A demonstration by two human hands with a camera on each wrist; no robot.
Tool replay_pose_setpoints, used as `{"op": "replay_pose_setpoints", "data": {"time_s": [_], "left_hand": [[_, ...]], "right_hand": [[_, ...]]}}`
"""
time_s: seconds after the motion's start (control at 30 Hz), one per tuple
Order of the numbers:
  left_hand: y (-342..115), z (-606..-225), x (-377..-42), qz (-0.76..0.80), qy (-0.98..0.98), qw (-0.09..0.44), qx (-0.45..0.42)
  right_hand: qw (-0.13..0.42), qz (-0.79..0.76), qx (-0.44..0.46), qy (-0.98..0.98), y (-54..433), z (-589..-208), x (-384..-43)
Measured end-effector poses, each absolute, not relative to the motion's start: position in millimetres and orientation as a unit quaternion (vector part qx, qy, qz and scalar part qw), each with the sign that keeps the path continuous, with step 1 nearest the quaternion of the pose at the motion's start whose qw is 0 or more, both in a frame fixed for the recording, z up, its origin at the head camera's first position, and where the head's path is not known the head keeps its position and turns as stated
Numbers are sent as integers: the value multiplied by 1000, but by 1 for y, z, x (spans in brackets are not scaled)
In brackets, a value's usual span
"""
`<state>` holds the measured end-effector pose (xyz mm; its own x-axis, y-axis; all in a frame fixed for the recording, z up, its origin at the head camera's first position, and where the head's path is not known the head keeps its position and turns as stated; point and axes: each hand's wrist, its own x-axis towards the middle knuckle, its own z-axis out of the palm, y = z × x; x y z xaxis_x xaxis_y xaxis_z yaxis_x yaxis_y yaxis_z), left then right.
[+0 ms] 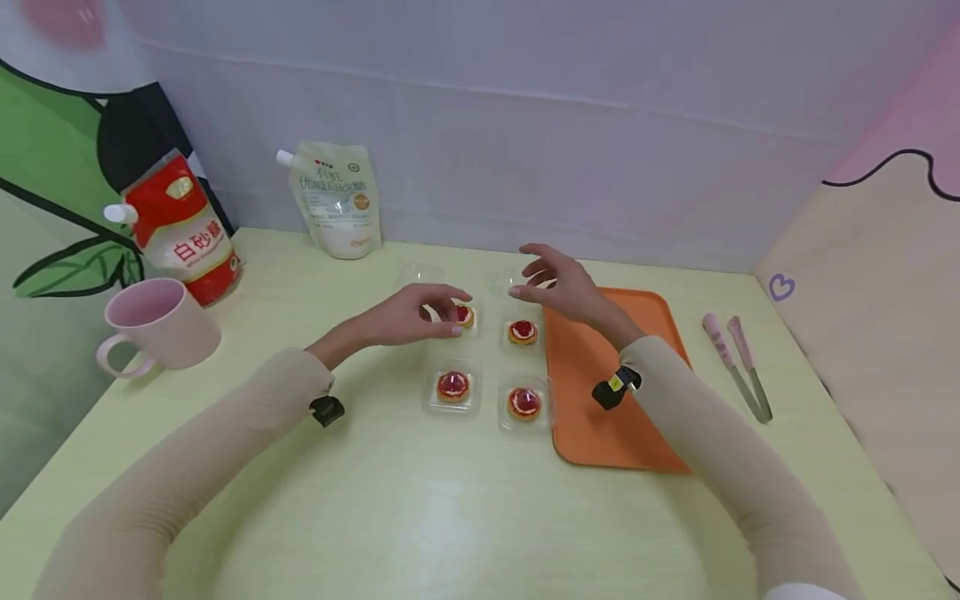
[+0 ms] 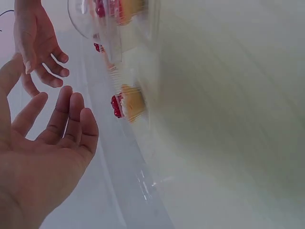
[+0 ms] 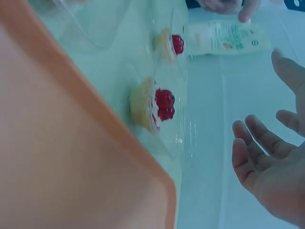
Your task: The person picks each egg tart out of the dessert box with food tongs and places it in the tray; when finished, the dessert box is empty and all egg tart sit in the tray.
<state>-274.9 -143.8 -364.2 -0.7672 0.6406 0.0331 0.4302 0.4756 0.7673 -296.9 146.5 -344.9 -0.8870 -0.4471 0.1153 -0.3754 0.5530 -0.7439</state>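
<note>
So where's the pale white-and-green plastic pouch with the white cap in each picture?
Head: the pale white-and-green plastic pouch stands left of centre, towards the top.
Left wrist: not in it.
Right wrist: upper right, turned sideways.
Shared landmark: the small round tarts topped with red fruit, seen in all three.

Red bag (image 1: pixel 184 227) at 9 o'clock in the head view says 白砂糖, pale pouch (image 1: pixel 337 201) at 10 reads 优级白砂糖, smaller print's too fuzzy tbh.
</note>
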Motion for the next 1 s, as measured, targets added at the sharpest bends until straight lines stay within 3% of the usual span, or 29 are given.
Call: {"op": "replay_pose_setpoints", "data": {"time_s": [0.37, 0.57, 0.8, 1.0], "left_hand": [[-168, -390, -252, 418, 838, 213, 279], [-174, -399, -241, 418, 834, 242, 266], [-175, -407, -229, 401, 833, 233, 302], [-174, -408, -219, 363, 849, 196, 329]], "right_hand": [[97, -352, -295, 883, 126, -340, -264], [92, -283, -351, 888, 109, -348, -251], [108, -230, -392, 884, 92, -355, -237], [123, -204, -401, 884, 84, -360, -229]]}}
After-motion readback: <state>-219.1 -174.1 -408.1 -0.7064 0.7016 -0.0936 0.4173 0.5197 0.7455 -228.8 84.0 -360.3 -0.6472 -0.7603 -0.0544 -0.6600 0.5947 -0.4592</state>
